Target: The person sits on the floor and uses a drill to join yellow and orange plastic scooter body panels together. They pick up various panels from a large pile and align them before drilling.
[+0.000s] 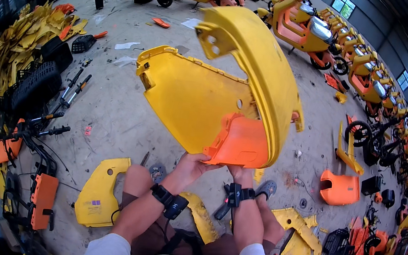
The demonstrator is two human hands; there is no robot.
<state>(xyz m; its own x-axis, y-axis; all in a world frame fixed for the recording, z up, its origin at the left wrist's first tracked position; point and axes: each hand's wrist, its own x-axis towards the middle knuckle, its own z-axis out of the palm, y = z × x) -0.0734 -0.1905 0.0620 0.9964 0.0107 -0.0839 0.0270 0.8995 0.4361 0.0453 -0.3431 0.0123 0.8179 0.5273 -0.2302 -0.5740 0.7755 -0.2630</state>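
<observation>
A large yellow scooter body panel (192,102) is raised in front of me. Its tall curved side (276,85) stands on the right, and an orange panel piece (243,143) sits against its lower part. My left hand (193,166) grips the bottom edge, with the thumb on the near face by the orange piece. At the same edge, a little to the right, my right hand (239,172) supports the panel from below; its fingers are hidden behind it. Black devices (173,203) are strapped round my wrists.
Loose yellow panels (97,196) lie by my legs, more yellow pieces (297,243) at right. An orange cover (340,189) rests on the floor. A heap of yellow panels (29,42) and black baskets (40,82) fill the left. Rows of scooters (299,29) stand behind.
</observation>
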